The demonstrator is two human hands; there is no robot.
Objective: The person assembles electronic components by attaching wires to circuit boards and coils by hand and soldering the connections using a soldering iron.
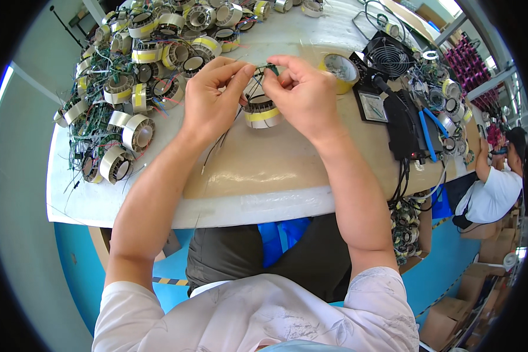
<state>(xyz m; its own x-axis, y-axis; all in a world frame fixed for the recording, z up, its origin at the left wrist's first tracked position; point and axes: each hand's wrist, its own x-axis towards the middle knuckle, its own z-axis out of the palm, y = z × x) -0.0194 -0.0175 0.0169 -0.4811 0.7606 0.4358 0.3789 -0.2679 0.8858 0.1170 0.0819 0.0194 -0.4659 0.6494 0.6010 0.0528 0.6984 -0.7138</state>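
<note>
A ring-shaped motor stator [263, 117], wrapped with yellow tape and with thin dark leads rising from it, stands on the tan mat between my hands. At its upper left my left hand [212, 97] has thumb and index finger pinched together at the leads; its other fingers curl in. On the other side my right hand [304, 97] pinches a small green piece [271, 69] with wires, perhaps a circuit board, just above the stator. Fingers hide part of the leads. A loose dark cable [214, 151] trails from the stator toward the lower left.
Many taped stators [138, 132] with green wiring heap up at the left. To the right lie a yellow tape roll [340, 71], a black fan [388, 58], a black box-like device [408, 126], blue-handled pliers [428, 132] and more stators [452, 108]. A co-worker [493, 193] sits at far right.
</note>
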